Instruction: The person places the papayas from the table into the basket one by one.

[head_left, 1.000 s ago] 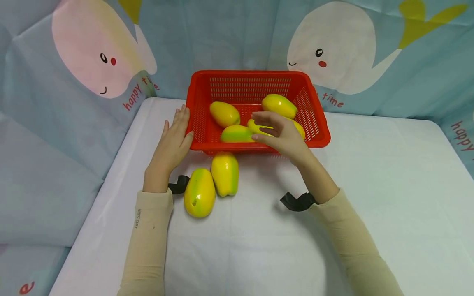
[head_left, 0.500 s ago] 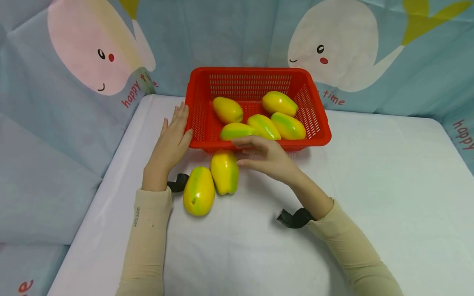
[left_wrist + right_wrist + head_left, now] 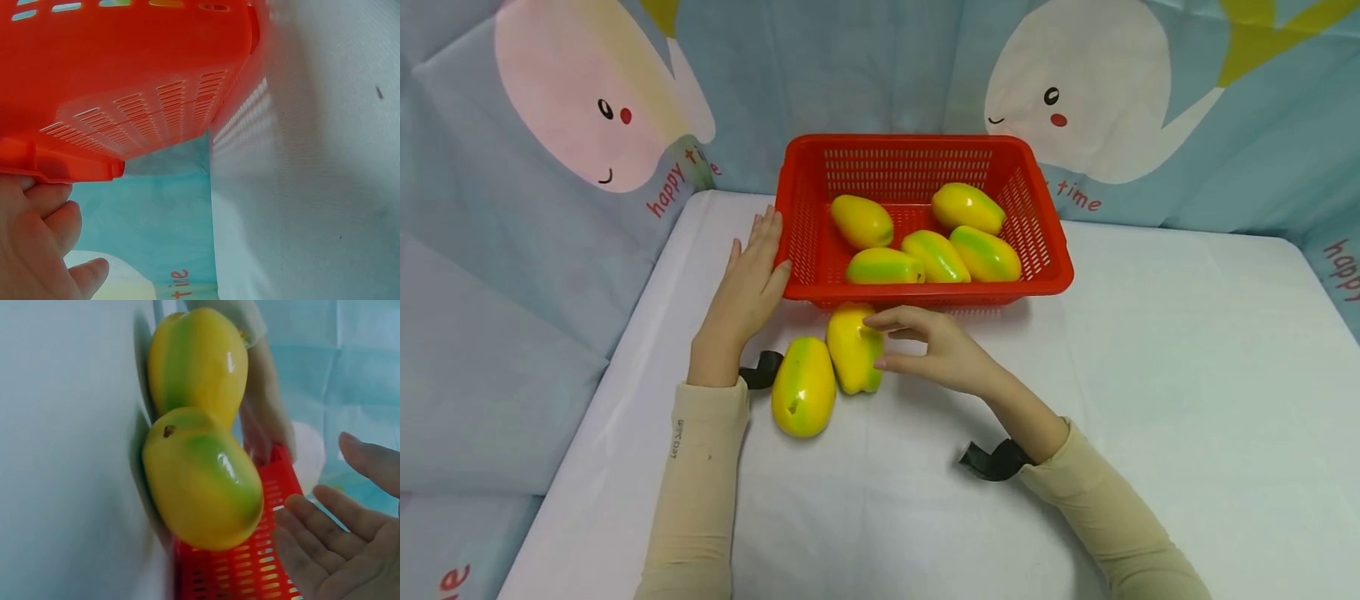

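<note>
My left hand lies along the left end of the red plastic basket, fingers mostly straight. In the left wrist view, its fingertips rest right at the basket's rim. Two glossy yellow-and-green papayas lie side by side on the white cloth before the basket: a nearer papaya and a farther papaya. My right hand hovers beside the farther one, its fingers overlapping it in the head view. The right wrist view shows that hand's palm spread, with a gap to the fruit.
Inside the basket lie several more papayas. Black wrist straps show at both cuffs. A blue curtain printed with whales hangs behind the white-covered table.
My right hand has come back from over the basket, down and left to the farther papaya. My left hand keeps its place on the basket.
</note>
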The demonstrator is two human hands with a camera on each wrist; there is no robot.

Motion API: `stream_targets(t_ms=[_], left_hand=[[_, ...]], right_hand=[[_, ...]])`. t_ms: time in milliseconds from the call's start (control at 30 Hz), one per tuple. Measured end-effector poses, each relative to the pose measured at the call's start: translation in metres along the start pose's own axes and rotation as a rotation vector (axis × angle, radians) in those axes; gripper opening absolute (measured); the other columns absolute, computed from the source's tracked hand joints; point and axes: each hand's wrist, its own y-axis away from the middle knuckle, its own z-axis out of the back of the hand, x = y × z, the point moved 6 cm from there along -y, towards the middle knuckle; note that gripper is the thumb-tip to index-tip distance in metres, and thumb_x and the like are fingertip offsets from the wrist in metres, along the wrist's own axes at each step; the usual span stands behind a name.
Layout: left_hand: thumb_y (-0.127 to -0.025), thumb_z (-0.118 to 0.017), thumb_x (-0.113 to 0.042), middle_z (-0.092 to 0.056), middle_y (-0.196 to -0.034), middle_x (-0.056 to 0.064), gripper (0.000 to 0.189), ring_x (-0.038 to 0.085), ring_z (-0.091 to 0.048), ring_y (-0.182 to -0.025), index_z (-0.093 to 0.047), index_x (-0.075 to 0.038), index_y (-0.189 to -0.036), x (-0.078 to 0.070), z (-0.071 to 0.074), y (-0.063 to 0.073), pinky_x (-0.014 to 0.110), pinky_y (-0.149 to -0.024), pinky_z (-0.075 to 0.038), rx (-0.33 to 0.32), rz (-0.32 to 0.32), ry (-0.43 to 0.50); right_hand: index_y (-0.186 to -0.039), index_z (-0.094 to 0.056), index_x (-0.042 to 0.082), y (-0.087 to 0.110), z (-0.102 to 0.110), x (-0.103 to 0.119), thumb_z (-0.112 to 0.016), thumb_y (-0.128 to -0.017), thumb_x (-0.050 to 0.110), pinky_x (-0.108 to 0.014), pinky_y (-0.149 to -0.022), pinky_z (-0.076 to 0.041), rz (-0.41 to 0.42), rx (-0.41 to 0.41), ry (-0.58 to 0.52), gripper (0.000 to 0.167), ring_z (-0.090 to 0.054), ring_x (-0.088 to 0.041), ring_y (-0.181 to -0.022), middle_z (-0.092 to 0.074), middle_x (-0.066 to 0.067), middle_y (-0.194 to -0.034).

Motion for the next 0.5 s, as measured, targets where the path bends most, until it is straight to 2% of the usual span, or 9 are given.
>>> stream_targets(t_ms=[267, 500], left_hand=[[-0.098, -0.034, -0.027, -0.007, -0.158, 0.002, 0.062, 0.016, -0.002, -0.144, -0.010, -0.011, -0.152, -0.001, 0.000, -0.001, 0.050, -0.113, 0.000, 0.004, 0.007, -0.001], [-0.098, -0.035, -0.027, -0.007, -0.158, 0.001, 0.061, 0.017, -0.003, -0.144, -0.010, -0.011, -0.152, 0.000, -0.001, -0.001, 0.050, -0.113, -0.001, 0.003, 0.005, -0.003]], right_hand=[[-0.130, -0.055, 0.002, 0.000, -0.001, -0.011, -0.075, -0.081, 0.016, -0.035, -0.097, -0.044, -0.071, 0.029, 0.165, 0.054, -0.055, -0.022, -0.116, -0.057, -0.008, -0.130], [-0.131, -0.055, 0.006, -0.002, -0.002, -0.019, -0.076, -0.079, 0.019, -0.038, -0.097, -0.045, -0.111, 0.013, 0.190, 0.058, -0.057, -0.024, -0.113, -0.055, -0.006, -0.131]])
